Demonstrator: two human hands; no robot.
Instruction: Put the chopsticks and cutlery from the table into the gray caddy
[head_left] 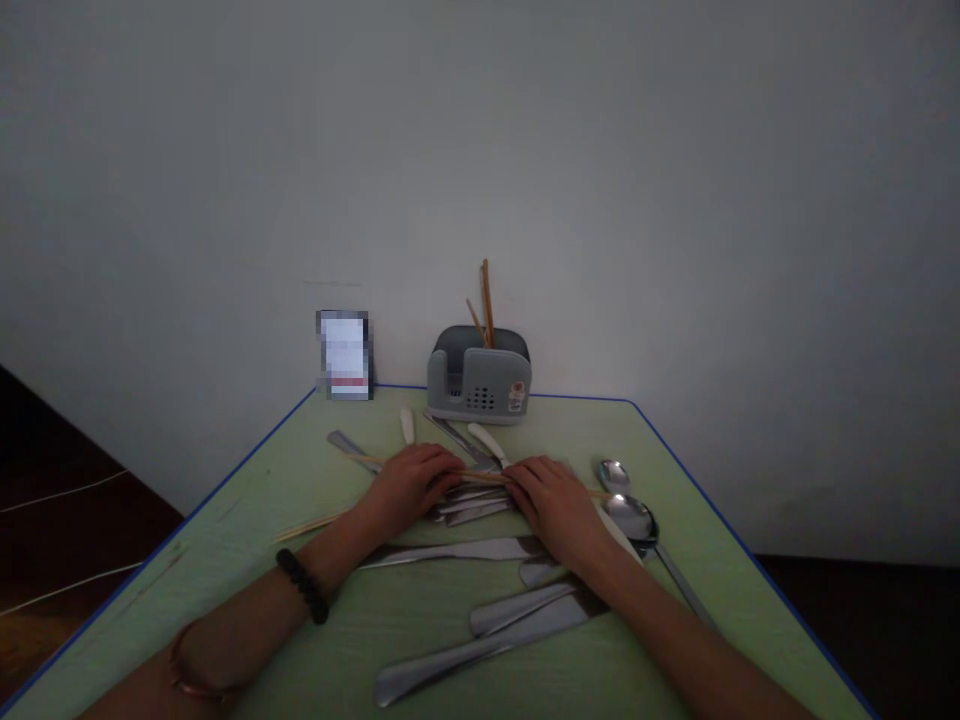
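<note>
My left hand and my right hand are closed on a pair of thin wooden chopsticks, which lie level between them just above the cutlery. Part of the chopsticks is hidden under my fingers. Beneath them is a cluster of metal cutlery handles. A long metal knife and several more metal handles lie nearer to me, partly covered by my right arm. Beyond my hands are two white-handled pieces, one with its handle beside my right fingers. Large spoons rest right of my right hand.
A grey cutlery holder with several chopsticks upright in it stands against the wall. A phone with a blurred screen leans at the back left. More chopsticks lie by my left wrist. Blue edging borders the green table.
</note>
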